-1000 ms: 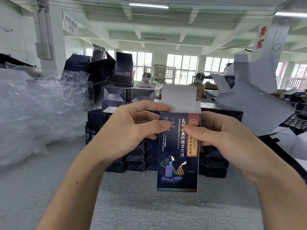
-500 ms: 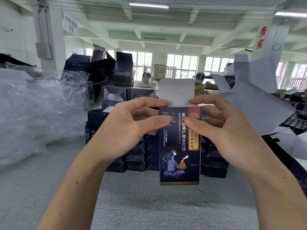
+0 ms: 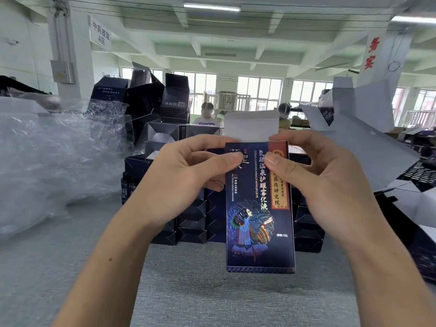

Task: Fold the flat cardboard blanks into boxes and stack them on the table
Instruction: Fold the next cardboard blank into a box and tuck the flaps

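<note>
Box [image 3: 259,208], dark blue, printed front facing the camera: being held upright between the two hands, hanging over the table [image 3: 212,293], reaching down past both wrists; bottom end closed or not, cannot tell

Left hand [image 3: 186,175]: gripping the upper left corner of the box, pressing with the thumb on the front, laying the forefinger along the top edge, curling the other fingers behind

Right hand [image 3: 325,182]: gripping the upper right corner the same way, thumb on the front, forefinger reaching over the top edge

Flap [image 3: 250,126], white inside showing: standing open just above both forefingers, not yet tucked

Stack [image 3: 193,223] of folded boxes: sitting on the table just beyond the knuckles

Blanks [image 3: 358,149], grey-white: lying well out past the right hand

Plastic wrap [image 3: 54,166]: bunching up well out past the left hand

Step, as judged: closing the top end

Handling note, as judged: bracing the front with both thumbs and holding the tube square; bending the flap at its crease with the forefingers, not mid-panel; sending any side tabs (hidden here) in first; sliding the tongue inside the front wall without buckling; pinching lightly, thin card likely denting under a hard grip
</note>
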